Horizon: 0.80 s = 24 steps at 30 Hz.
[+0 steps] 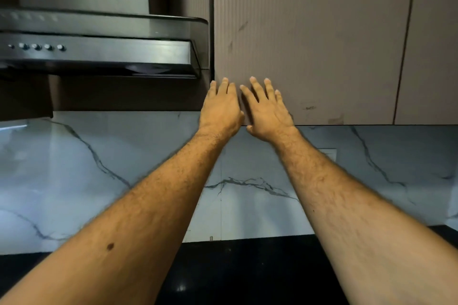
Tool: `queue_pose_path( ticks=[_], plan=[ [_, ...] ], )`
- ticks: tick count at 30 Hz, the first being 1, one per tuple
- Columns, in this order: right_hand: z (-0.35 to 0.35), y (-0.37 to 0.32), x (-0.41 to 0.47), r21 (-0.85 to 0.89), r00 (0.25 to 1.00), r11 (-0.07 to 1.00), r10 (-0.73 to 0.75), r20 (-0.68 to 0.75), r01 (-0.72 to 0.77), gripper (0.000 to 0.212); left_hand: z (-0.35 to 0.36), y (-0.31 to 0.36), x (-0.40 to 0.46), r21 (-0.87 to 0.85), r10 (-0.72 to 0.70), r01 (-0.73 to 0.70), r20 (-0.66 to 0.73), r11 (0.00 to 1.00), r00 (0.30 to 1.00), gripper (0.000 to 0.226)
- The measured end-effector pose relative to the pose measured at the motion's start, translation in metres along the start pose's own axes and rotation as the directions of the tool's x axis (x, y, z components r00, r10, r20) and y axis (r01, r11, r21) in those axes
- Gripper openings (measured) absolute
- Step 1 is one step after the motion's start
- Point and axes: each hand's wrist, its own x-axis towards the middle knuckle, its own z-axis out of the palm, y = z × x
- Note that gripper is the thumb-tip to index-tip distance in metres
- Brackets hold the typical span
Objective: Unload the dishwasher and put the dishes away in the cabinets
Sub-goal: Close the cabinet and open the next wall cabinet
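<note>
Hands (244,109) flat, ribbed beige cabinet door (309,39)

My left hand (220,109) and my right hand (267,111) cover the lower left corner of the cabinet door (309,39), so I cannot tell if my palms really touch it. The range hood (99,44) is cut off by the left edge. Its buttons are too small to read. The dark countertop (247,272) is mostly hidden behind my forearms.
</note>
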Motion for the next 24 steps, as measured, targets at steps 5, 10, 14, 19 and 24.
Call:
queue_pose_path(
  ticks=[5, 10, 14, 19, 24],
  plan=[
    [0.030, -0.016, 0.027, -0.117, 1.000, 0.993, -0.011, 0.005, 0.011, 0.125, 0.008, -0.005, 0.008, -0.050, -0.080, 0.080, 0.000, 0.996, 0.997, 0.070],
    [0.052, -0.028, 0.033, -0.176, 0.994, 0.981, 0.060, -0.095, -0.076, 0.114, 0.013, -0.015, 0.011, 0.011, -0.079, 0.079, -0.008, 0.997, 0.997, 0.066],
    [0.056, -0.044, 0.034, -0.141, 0.993, 0.984, 0.098, -0.069, -0.107, 0.116, 0.010, -0.025, 0.008, 0.016, -0.053, 0.055, -0.083, 0.998, 0.995, 0.057],
    [0.056, -0.049, 0.030, -0.080, 0.988, 0.988, 0.126, -0.090, -0.133, 0.122, 0.006, -0.030, -0.001, 0.015, 0.020, -0.018, -0.117, 1.000, 0.993, 0.060],
    [0.046, -0.051, 0.014, 0.011, 0.979, 0.989, 0.147, -0.142, -0.147, 0.127, -0.003, -0.023, -0.014, -0.012, 0.086, -0.090, -0.187, 0.996, 0.978, 0.051]
  ],
)
